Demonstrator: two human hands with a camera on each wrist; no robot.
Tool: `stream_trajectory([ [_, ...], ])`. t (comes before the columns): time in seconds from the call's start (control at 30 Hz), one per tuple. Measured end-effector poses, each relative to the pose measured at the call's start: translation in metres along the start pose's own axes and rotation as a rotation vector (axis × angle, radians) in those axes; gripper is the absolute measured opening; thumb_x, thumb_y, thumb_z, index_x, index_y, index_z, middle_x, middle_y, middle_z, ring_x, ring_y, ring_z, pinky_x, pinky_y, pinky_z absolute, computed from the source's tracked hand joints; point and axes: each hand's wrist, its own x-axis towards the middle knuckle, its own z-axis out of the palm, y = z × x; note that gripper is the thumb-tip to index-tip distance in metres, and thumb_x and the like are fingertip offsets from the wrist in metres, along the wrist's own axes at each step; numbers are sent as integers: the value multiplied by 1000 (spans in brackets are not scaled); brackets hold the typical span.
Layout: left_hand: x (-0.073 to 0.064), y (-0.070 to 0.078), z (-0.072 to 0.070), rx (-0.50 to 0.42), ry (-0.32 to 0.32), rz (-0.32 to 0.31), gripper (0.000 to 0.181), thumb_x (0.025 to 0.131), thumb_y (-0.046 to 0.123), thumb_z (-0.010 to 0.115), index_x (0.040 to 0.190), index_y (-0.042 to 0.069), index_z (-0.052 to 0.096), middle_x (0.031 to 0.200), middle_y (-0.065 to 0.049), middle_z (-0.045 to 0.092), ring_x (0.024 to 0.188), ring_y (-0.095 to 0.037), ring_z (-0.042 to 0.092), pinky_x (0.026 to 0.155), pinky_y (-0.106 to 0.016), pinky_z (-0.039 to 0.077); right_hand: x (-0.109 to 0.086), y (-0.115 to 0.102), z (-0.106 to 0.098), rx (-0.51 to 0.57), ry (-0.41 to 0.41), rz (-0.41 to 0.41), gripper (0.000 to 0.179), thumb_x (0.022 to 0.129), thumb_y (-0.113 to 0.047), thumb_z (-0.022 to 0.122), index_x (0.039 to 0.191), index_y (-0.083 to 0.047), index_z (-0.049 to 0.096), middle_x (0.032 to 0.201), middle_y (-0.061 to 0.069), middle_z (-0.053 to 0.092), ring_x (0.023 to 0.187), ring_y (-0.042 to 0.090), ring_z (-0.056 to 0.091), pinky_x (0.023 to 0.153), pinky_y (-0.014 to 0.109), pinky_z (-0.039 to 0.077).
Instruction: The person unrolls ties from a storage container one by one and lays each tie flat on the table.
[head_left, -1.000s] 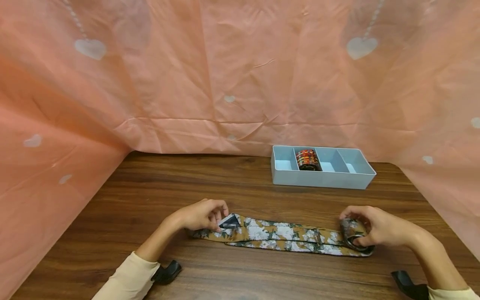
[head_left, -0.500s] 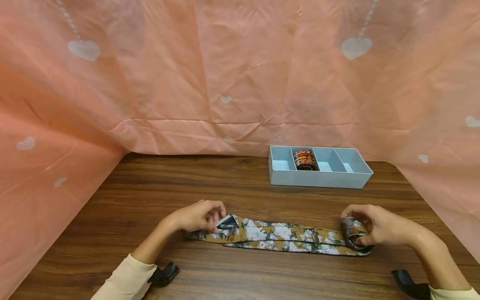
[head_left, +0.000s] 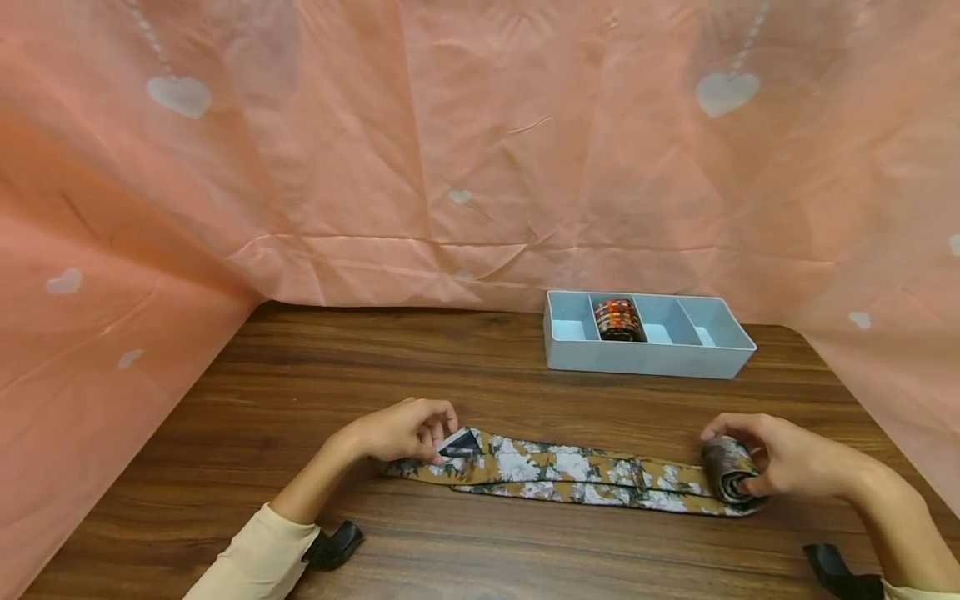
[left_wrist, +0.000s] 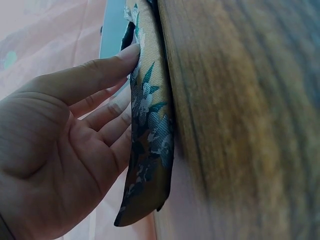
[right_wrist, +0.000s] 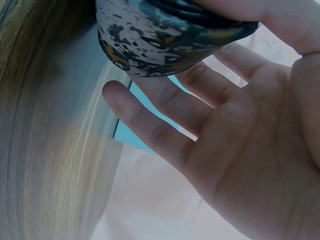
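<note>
As we look from the head view, one floral tie (head_left: 570, 467) lies nearer us than the one four-compartment tray (head_left: 645, 357), which holds one roll (head_left: 619, 321), second from the left. In the left wrist view, the half-curled left hand (left_wrist: 57, 130) pinches the tie, probably anchoring it; in the right, the curled right hand (right_wrist: 235, 120) holds its coil (right_wrist: 142, 45), seemingly keeping it wound.

Head view downward, wrist views close — table (head_left: 450, 367) shared

Right hand (head_left: 806, 461) and fabric roll (head_left: 724, 463) shifted rightward.
</note>
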Motion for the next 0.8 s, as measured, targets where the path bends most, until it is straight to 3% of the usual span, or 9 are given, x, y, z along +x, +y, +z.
stream_trajectory([
  [0.2, 0, 1, 0, 11, 3, -7, 32, 87, -6, 77, 114, -1, 60, 83, 0, 66, 73, -4, 62, 70, -24, 55, -3, 0, -1, 18, -20, 46, 60, 67, 12, 79, 122, 2, 57, 106, -7, 63, 74, -2, 46, 51, 26, 38],
  [0.47, -1, 2, 0, -6, -1, -6, 31, 88, -7, 76, 113, -1, 59, 84, -1, 66, 73, -5, 62, 69, -24, 56, -3, 3, 0, 37, -29, 22, 60, 66, 13, 78, 120, 3, 56, 107, -4, 67, 86, -2, 55, 60, 25, 47],
  [0.8, 0, 1, 0, 2, -3, -4, 32, 87, -6, 77, 114, -1, 60, 84, -1, 66, 73, -5, 62, 70, -24, 56, -1, -1, 2, 12, -21, 37, 60, 65, 11, 78, 120, -1, 58, 106, 0, 67, 84, -1, 52, 60, 24, 43],
])
